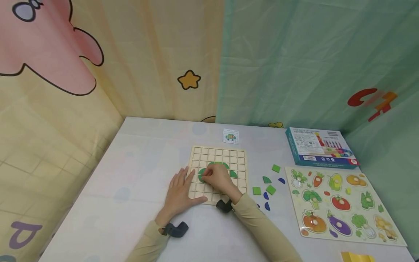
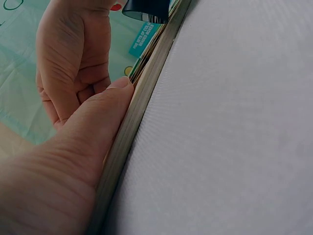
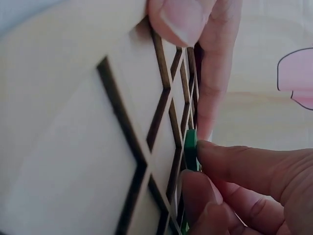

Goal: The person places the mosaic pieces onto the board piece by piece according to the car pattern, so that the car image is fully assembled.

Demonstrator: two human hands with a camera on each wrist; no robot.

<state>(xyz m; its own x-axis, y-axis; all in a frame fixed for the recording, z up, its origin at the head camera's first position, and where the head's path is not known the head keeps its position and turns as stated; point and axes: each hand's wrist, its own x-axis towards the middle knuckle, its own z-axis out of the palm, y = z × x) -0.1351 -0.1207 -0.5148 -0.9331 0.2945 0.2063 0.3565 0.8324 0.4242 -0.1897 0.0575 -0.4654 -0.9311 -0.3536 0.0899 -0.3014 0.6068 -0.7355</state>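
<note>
A wooden grid board (image 1: 239,154) lies in the middle of the white table. Dark green pieces (image 1: 233,174) sit in its cells. My left hand (image 1: 183,183) rests flat on the board's left side with straight fingers, and the thumb (image 2: 100,122) presses against the board's front edge (image 2: 146,88). My right hand (image 1: 208,177) is over the board's centre and pinches a green piece (image 3: 190,146) between thumb and finger, just above the grid board (image 3: 73,127). Which cell the piece is over is hidden by the hand.
Loose green squares (image 1: 270,189) and blue pieces (image 1: 267,206) lie right of the board. Further right are a vegetable peg puzzle (image 1: 340,203) and a teal box (image 1: 320,147). A small picture card (image 1: 230,136) lies behind the board. Curtains close off the table's back and sides.
</note>
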